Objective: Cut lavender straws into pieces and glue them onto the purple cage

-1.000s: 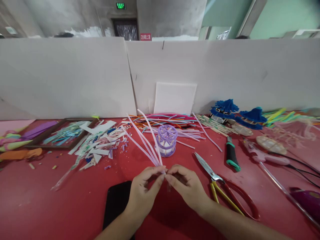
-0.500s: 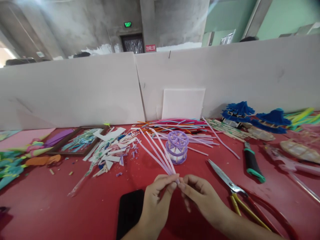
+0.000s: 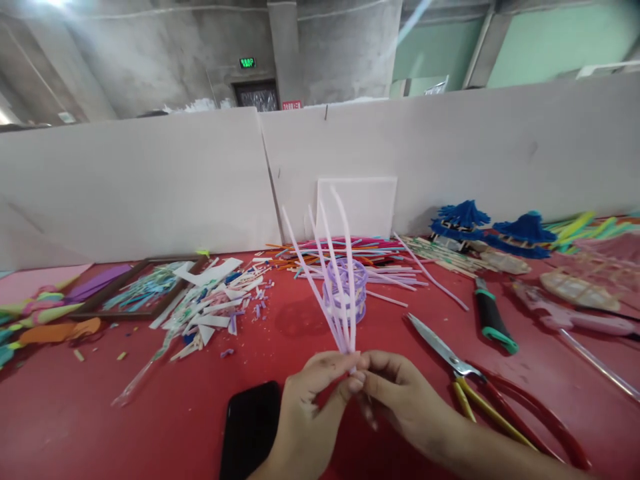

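Observation:
My left hand and my right hand meet low in the middle, fingertips pinched together on the bottom ends of a bundle of pale lilac straws. The straws fan upward and away from the pinch. Just behind them on the red table stands a small purple cage-like cylinder made of straw pieces. A black phone lies flat beside my left wrist.
Scissors with red and yellow handles lie right of my hands, a green-black knife beyond. Cut white and purple scraps and a framed picture lie left. Coloured straws and blue tassels line the white partition.
Both hands have tilted the straw bundle up, so it now stands nearly upright instead of leaning back to the left. The view has shifted slightly.

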Motion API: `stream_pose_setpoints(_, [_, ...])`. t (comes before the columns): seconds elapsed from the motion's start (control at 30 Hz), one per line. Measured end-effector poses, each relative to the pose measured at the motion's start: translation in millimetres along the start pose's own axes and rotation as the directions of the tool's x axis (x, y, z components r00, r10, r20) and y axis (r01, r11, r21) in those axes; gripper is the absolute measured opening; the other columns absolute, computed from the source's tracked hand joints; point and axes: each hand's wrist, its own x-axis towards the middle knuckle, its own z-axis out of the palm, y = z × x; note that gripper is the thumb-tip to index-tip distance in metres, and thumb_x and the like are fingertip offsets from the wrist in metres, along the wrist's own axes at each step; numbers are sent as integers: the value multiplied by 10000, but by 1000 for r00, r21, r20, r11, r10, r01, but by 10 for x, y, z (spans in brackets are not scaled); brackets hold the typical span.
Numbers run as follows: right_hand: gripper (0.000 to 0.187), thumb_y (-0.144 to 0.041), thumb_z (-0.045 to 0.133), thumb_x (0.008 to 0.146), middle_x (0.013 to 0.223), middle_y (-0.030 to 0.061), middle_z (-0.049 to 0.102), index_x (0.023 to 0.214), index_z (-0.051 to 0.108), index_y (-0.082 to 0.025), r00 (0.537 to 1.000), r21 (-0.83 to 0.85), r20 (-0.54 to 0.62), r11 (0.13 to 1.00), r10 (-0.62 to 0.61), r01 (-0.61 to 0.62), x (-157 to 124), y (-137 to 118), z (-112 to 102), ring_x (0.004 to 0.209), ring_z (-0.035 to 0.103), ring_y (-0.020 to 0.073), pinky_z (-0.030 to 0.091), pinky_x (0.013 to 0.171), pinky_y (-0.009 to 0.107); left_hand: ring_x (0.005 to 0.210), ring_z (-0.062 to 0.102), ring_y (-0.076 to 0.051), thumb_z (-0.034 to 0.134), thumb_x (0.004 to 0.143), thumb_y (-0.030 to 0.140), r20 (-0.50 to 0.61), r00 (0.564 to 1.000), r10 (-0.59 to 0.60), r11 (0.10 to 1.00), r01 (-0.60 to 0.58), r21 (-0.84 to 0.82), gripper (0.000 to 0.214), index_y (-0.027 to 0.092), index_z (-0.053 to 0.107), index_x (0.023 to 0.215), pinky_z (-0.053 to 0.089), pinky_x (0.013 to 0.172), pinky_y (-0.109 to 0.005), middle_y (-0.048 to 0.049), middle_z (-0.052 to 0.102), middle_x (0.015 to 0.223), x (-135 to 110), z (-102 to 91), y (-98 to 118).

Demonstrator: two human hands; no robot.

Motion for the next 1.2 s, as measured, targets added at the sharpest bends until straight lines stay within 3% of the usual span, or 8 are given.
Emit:
stream_pose_setpoints(0.17, [413,-498,772,623,522,-49,514,685,558,-150,998,-1,48,999,40,-40,-6,15,-1,378,442,63,360,359,193,781,681,-136,607,848,257,26,996,85,996,-85,-4,228,331,728,1026,562,741,-222,-25,737,843,-19,-30,3])
stream_pose_setpoints(0.33, [297,-387,708,681,473,-72,433,610,525,-165,987,-311,-102,947,-121,84,-31,-22,18,433,372,60,316,437,197,883,701,-192,694,769,292,-30,996,-83,997,83,-5,190,294,761,946,555,847,-291,-49,760,941,1,37,31])
stream_pose_setpoints(0.43, [282,-358,694,679,485,-69,417,564,517,-172,964,-393,-176,912,-201,119,-21,-9,47,458,343,64,293,449,203,908,707,-214,702,756,303,-62,981,-182,980,176,-96,180,274,768,921,559,856,-311,-57,767,959,18,62,10])
stream_pose_setpoints(0.6, [310,-432,745,664,465,-45,518,643,608,-155,984,-259,-163,966,-71,27,3,15,57,441,447,87,348,465,216,809,724,-193,744,710,299,-96,965,-244,944,214,-251,146,271,781,848,582,754,-250,-47,780,871,38,52,-21])
stream_pose_setpoints(0.8, [303,-401,793,664,521,-33,579,738,671,-134,998,18,-2,997,-70,70,-19,24,-1,457,521,80,422,462,207,747,704,-141,768,694,282,-102,972,-212,929,168,-329,120,278,785,812,564,706,-177,-31,772,771,34,39,50])
stream_pose_setpoints(1.0, [313,-318,861,587,570,-16,625,691,628,-137,994,301,68,949,80,-97,-20,32,34,459,580,82,454,417,176,472,641,-105,746,718,255,14,984,-179,857,163,-489,115,281,781,824,586,457,-239,8,678,758,22,49,98])
stream_pose_setpoints(1.2, [284,-311,843,633,547,-21,593,669,646,-109,988,388,93,909,124,-151,-49,10,132,414,536,40,428,390,132,449,625,-107,780,672,249,7,977,-212,849,188,-493,136,258,786,807,579,417,-238,-20,686,777,17,58,136])
